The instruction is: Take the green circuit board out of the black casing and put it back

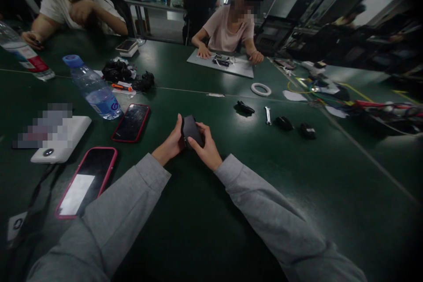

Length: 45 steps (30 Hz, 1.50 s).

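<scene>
Head view: the dark box (191, 131) is held between both hands over the green table (194, 220), and I cannot tell whether its lower edge touches the top. The left hand (172, 142) cups its left side, thumb pointing up, the other fingers mostly hidden. The right hand (207, 146) grips the right side, thumb laid on the near face, fingers bent around the edge.

A slip seems the likeliest trouble: the box looks smooth, so if one hand eased off while the other bore only with its fingertips, it could twist or drop onto the table.

The left sleeve (127, 200) overlaps the edge of the pink phone (88, 176) in this view; drawing that arm back low might drag the phone along. A wide leftward swing could tip the bottle (95, 86), which stands right by the red phone (131, 123). The wrench (267, 115) lies well apart from the right hand, so only a broad outward sweep would be likely to scatter it
</scene>
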Tool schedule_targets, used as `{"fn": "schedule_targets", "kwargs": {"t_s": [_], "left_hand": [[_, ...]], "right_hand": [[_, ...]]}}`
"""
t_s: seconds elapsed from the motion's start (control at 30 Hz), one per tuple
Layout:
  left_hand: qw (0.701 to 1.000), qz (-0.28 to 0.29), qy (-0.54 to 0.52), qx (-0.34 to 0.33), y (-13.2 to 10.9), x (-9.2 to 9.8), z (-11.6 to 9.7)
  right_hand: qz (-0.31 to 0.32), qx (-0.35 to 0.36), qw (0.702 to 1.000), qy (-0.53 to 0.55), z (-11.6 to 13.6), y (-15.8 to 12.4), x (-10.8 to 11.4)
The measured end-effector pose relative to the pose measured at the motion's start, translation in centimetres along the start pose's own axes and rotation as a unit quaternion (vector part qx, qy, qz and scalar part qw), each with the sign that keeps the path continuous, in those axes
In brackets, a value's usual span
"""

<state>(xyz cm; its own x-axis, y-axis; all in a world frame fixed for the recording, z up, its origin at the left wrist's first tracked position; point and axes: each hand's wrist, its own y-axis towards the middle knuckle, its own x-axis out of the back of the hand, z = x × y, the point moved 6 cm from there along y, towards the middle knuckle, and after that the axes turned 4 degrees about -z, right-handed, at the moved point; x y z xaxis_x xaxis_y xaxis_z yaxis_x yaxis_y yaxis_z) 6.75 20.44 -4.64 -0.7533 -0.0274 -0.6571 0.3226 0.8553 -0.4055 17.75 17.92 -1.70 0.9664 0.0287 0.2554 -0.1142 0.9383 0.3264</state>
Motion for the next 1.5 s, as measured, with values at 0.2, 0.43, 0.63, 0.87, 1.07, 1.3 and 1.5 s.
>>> {"fn": "schedule_targets", "kwargs": {"t_s": [0.2, 0.43, 0.63, 0.87, 1.07, 1.3, 1.5], "left_hand": [[1.0, 0.0, -0.007, -0.014, -0.3, -0.4, -0.4], [0.999, -0.024, 0.002, -0.022, -0.4, -0.3, -0.4], [0.999, 0.023, 0.013, -0.02, -0.4, -0.8, -0.4], [0.999, 0.013, 0.032, -0.014, 0.0, -0.2, -0.1], [1.0, -0.01, 0.007, -0.016, 0.1, 0.0, -0.4], [0.998, -0.041, -0.008, -0.04, -0.1, 0.1, -0.8], [0.999, -0.028, -0.033, -0.025, -0.1, 0.4, -0.9]], "right_hand": [[-0.022, 0.016, 0.999, -0.035, 0.5, -0.3, 0.2], [-0.061, 0.059, 0.99, -0.11, 1.5, -0.6, 0.5], [-0.087, 0.108, 0.975, -0.173, 2.2, -1.0, 0.4], [-0.09, 0.117, 0.974, -0.172, 2.2, -1.2, 0.5], [-0.132, 0.089, 0.98, -0.122, 1.5, -1.0, 1.3], [-0.145, 0.109, 0.974, -0.136, 2.5, -1.2, 1.5], [-0.183, 0.077, 0.976, -0.092, 2.5, -1.1, 2.7]]}}
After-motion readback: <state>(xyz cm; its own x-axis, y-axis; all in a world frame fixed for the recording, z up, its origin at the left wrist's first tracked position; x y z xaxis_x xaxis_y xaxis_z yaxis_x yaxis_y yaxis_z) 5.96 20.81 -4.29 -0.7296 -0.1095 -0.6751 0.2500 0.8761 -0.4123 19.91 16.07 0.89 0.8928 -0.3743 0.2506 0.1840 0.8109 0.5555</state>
